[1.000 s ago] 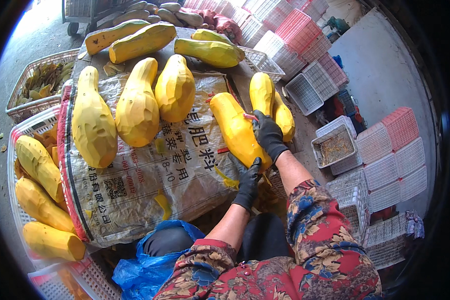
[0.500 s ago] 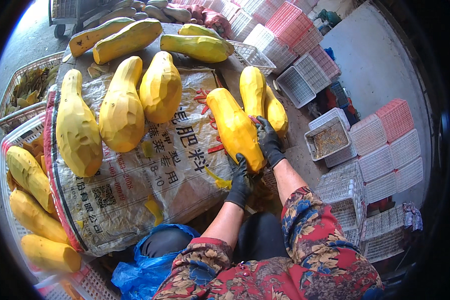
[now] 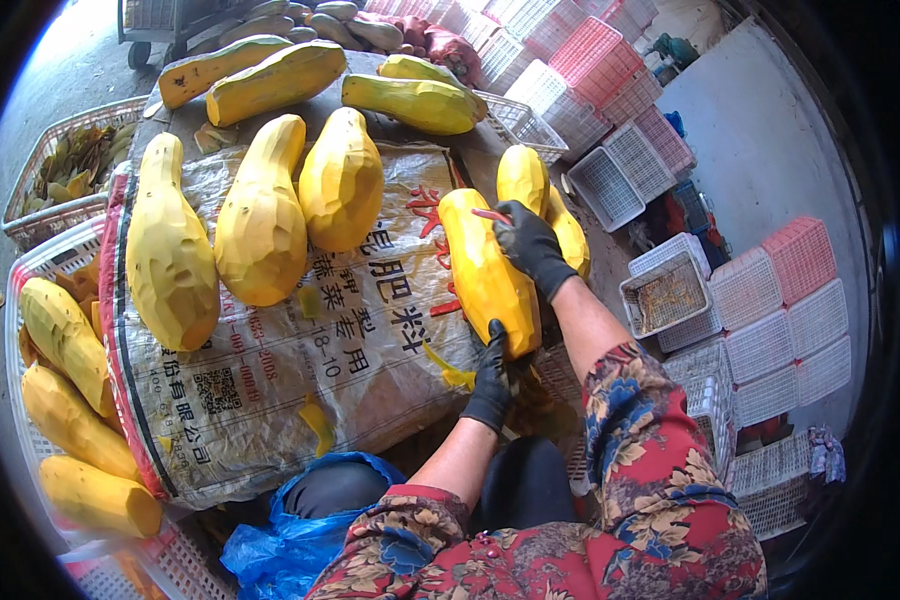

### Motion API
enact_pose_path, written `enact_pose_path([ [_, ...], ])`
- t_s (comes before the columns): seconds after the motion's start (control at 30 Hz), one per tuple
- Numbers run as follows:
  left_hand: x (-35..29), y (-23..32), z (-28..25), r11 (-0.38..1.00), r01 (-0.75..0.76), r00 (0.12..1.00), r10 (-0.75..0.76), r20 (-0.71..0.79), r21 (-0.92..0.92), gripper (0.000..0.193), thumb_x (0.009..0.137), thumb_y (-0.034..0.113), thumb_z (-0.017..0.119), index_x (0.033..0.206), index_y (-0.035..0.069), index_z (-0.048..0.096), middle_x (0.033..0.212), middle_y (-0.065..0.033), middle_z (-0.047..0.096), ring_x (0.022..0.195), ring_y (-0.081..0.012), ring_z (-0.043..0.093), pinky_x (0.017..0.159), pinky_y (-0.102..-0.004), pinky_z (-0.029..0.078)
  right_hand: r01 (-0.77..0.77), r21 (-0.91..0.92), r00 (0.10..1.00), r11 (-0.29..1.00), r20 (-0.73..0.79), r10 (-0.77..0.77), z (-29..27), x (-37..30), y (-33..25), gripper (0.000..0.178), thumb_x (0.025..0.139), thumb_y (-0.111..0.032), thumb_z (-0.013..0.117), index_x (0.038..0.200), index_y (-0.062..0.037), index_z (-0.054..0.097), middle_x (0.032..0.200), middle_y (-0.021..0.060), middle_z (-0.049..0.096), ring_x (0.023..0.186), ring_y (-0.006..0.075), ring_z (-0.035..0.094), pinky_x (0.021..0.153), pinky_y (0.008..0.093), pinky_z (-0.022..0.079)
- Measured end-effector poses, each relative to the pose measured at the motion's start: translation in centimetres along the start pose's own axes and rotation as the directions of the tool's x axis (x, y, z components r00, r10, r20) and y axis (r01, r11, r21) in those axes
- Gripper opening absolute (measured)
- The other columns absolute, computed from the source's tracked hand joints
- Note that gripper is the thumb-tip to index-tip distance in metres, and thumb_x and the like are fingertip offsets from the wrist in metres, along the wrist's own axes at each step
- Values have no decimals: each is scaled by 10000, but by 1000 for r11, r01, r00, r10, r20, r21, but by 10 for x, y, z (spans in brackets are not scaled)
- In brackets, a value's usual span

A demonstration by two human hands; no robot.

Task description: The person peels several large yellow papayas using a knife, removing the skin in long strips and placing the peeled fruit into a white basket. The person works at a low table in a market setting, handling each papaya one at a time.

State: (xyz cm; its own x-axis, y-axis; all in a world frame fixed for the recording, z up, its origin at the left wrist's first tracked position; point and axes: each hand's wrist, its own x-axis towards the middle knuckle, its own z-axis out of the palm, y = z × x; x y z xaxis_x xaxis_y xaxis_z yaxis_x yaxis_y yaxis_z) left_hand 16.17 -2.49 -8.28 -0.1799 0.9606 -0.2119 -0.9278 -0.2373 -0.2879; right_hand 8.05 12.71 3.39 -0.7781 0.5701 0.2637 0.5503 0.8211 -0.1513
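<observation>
A large yellow squash, its surface cut in flat facets, lies lengthwise before me at the right of the sack-covered table. Its near end is gripped by my left hand, black-gloved, thumb on top. My right hand, also gloved, is closed on a small red-handled tool over the upper part of the squash; the tool's working end is too small to make out. Just beyond that hand stand a second squash and a third squash. Yellow peel strips lie beside my left hand.
Several peeled squashes rest on the printed sack. Greener squashes lie at the table's far edge. At left, one crate holds peelings and another holds squashes. Stacked plastic crates fill the right side; a blue bag is near my knee.
My right hand has moved up and away along the squash with the red-handled tool. My left hand keeps its grip on the near end. The whole view has shifted slightly.
</observation>
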Motion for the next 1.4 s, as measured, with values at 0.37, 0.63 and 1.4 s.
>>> enact_pose_path([
  [0.37,15,-17,-11,985,-162,987,160,29,64,702,883,237,739,1454,222,331,1313,-41,525,1141,-239,566,879,-402,554,-5,-325,994,946,102,41,28,36,-37,204,861,-174,619,1035,-67,624,989,217,658,935,391,636,813,463,505],
  [0.63,6,-18,2,927,-318,947,319,28,200,784,870,211,754,1485,242,269,1332,-33,503,1151,-228,549,832,-373,557,49,-332,996,942,87,-22,16,7,-31,142,854,-200,626,932,-81,620,896,196,655,837,389,648,722,472,515],
  [1.4,-6,-11,10,935,-241,965,260,-40,261,807,876,281,749,1511,219,254,1362,-51,486,1169,-246,537,882,-407,541,-108,5,974,994,203,105,-4,31,19,264,908,-166,615,1115,-8,658,987,170,703,907,257,665,830,355,499],
])
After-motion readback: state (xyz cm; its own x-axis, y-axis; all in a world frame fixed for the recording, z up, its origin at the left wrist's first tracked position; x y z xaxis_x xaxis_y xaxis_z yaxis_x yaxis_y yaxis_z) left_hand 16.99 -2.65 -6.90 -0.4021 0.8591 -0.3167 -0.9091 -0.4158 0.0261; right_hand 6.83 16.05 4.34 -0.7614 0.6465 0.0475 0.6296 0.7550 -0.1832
